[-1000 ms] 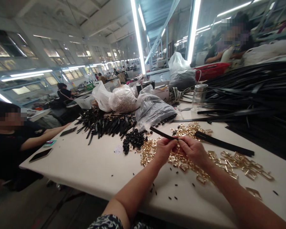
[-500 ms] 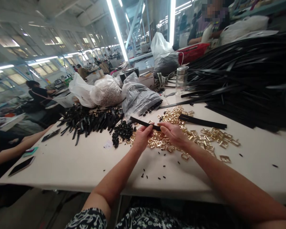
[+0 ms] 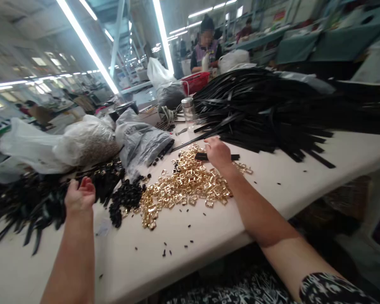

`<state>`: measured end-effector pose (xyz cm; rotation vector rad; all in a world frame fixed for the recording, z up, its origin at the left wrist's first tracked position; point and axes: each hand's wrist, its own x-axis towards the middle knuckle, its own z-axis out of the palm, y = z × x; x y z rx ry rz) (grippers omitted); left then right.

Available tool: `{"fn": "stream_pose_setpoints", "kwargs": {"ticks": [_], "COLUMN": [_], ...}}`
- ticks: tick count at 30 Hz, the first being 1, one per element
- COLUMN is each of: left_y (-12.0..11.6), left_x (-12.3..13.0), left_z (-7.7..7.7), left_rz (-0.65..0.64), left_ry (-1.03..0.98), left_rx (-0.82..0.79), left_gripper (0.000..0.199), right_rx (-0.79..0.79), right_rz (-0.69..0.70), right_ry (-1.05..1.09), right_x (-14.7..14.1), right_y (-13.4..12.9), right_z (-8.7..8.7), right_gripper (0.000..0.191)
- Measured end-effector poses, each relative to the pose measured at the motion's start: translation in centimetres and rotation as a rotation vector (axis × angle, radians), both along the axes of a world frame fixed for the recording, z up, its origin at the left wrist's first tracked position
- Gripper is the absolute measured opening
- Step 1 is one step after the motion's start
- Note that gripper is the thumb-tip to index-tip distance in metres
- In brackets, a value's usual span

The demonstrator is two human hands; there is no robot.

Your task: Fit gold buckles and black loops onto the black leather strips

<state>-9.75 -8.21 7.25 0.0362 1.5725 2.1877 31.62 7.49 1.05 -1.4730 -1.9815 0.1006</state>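
Observation:
My left hand is raised over the near edge of a heap of short black straps. Its fingers are loosely curled and apart from the thumb, and nothing shows in them. My right hand is over a black strap at the far right of a pile of gold-coloured metal buckles. Its fingers are loosely bent and point left; no object shows between them. The hand hides the strap's middle, and whether it touches the strap I cannot tell. Small black loops lie heaped left of the buckles.
Long black strips are massed at the back right. A glass jar, a grey plastic bag and a filled clear bag stand behind the buckles. Tiny black pieces dot the white table. Another person sits beyond.
My hands have parted from the strap they held together. My left hand has moved left to the strap heap, my right hand over the other strap. The view has swung right.

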Motion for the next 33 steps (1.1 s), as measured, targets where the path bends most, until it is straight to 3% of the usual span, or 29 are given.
{"fn": "stream_pose_setpoints", "kwargs": {"ticks": [2,4,8,11,15,21,26,29,33], "left_y": [-0.1,-0.3,-0.7,-0.9,-0.9,-0.9,-1.0,-1.1,-1.3], "left_x": [2.1,5.5,13.1,16.5,17.5,17.3,18.1,18.6,18.9], "left_z": [-0.2,-1.2,-4.5,-7.0,-9.1,-9.4,-8.9,-8.6,-8.2], "left_rz": [-0.014,-0.146,-0.399,-0.519,-0.643,-0.665,-0.763,-0.817,-0.862], "left_ry": [0.008,0.090,0.254,0.350,0.417,0.421,0.365,0.277,0.165], "left_rx": [0.062,0.144,0.159,0.145,0.094,0.086,0.066,0.062,0.035], "left_gripper": [0.019,0.004,0.041,0.050,0.050,0.039,0.042,0.044,0.042], "right_rx": [-0.110,-0.210,-0.270,-0.248,-0.216,-0.155,0.055,-0.039,-0.178], "right_rz": [-0.045,-0.059,-0.010,0.060,0.095,0.116,0.498,0.663,0.734], "right_ry": [-0.137,-0.246,-0.329,-0.365,-0.387,-0.381,-0.136,-0.043,0.030], "right_x": [1.0,1.7,1.8,0.9,0.1,-0.3,-3.1,-4.7,-5.5], "right_y": [0.6,1.0,1.2,0.9,0.9,0.3,-3.7,-6.0,-7.0], "right_z": [0.1,0.0,-0.7,-1.4,-2.3,-1.0,0.1,-0.2,-0.6], "right_gripper": [0.033,0.032,0.025,0.024,0.019,0.027,0.031,0.029,0.025]}}
